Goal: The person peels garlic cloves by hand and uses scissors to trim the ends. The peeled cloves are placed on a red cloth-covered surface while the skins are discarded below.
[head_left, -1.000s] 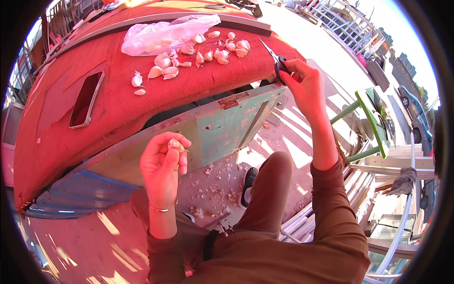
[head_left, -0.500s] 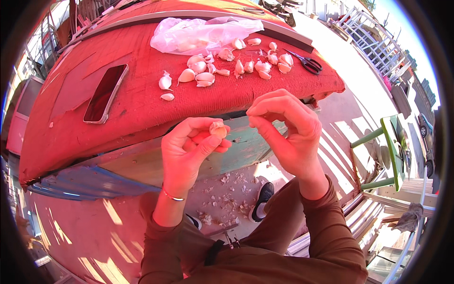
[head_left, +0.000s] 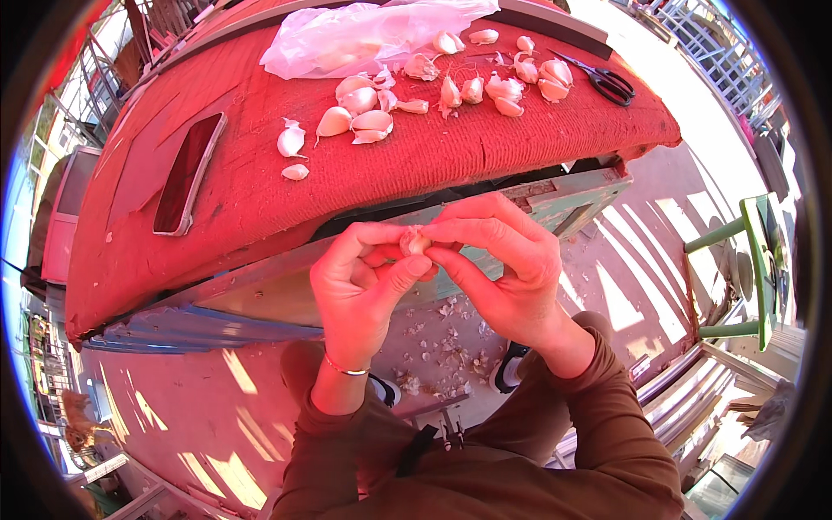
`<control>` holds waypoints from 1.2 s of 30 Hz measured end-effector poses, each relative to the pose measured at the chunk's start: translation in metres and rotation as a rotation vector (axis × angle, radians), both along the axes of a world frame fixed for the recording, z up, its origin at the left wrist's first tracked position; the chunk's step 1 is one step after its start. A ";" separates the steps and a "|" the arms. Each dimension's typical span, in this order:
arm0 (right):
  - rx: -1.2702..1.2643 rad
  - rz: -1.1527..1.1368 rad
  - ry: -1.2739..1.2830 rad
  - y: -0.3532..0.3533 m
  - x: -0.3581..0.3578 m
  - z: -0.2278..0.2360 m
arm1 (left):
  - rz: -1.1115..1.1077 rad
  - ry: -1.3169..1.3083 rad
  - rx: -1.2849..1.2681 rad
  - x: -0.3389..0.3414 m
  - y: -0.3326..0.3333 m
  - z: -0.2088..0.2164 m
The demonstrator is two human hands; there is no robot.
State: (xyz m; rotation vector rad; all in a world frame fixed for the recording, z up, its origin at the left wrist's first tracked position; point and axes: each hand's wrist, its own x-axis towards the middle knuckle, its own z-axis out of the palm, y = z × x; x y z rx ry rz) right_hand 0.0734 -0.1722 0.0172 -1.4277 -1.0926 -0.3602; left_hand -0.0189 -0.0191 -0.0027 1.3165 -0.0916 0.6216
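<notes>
Between my two hands, just off the near edge of the red-covered table [head_left: 260,204], is a garlic clove [head_left: 414,242]. My left hand [head_left: 360,282] pinches it between thumb and fingers. From the other side, the thumb and forefinger of my right hand [head_left: 503,264] close on the same clove; whether they grip skin or the clove itself is hidden by the fingertips. Several garlic cloves [head_left: 371,126] and partly broken bulbs lie scattered on the red cloth beyond my hands. A crumpled, pale plastic bag [head_left: 364,39] rests behind them.
Black-handled scissors [head_left: 611,85] lie at the table's right end, a phone [head_left: 189,173] at its left. Garlic peelings [head_left: 446,351] litter the ground between my shoes. A green-framed stool [head_left: 761,269] stands on the right, near stacked pale strips [head_left: 672,407].
My right hand has come in from the right and met the clove held by my left hand. The whole view has shifted a little.
</notes>
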 end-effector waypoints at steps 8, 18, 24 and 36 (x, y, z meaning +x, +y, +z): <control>0.018 0.077 0.075 -0.001 0.007 -0.005 | 0.034 -0.015 0.045 0.003 -0.001 0.001; -0.028 0.101 0.002 -0.003 0.010 -0.006 | -0.020 -0.004 0.080 0.003 0.002 -0.005; 0.005 0.151 -0.017 0.000 0.010 -0.006 | -0.020 0.091 -0.044 0.003 0.002 -0.001; -0.144 0.253 0.215 -0.020 0.023 0.002 | 0.045 0.113 -0.006 -0.004 0.008 0.006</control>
